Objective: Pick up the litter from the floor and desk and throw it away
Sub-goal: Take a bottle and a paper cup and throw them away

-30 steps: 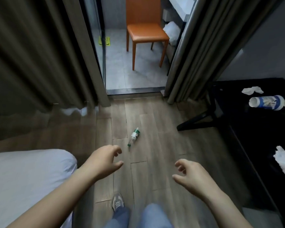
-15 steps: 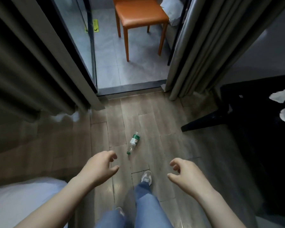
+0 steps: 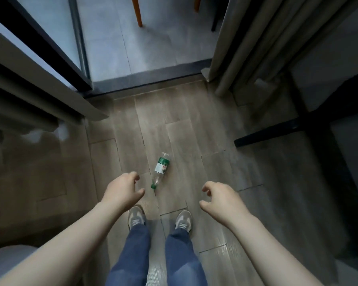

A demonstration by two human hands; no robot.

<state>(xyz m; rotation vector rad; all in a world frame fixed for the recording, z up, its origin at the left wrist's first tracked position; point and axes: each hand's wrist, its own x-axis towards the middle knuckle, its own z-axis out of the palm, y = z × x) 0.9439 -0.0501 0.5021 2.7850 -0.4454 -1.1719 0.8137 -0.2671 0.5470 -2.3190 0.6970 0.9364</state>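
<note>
Both forearms reach forward and down, palms down. The left hand (image 3: 122,189) and right hand (image 3: 220,200) are empty, fingers loosely curled. A clear plastic bottle (image 3: 161,169) lies on the wooden floor (image 3: 184,131), at the left hand's 2 o'clock, untouched.

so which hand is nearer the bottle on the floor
Left. The left hand hangs just left of the bottle, close to its green cap end but not touching it. The right hand is farther off to the bottle's right. Both are empty.
</note>
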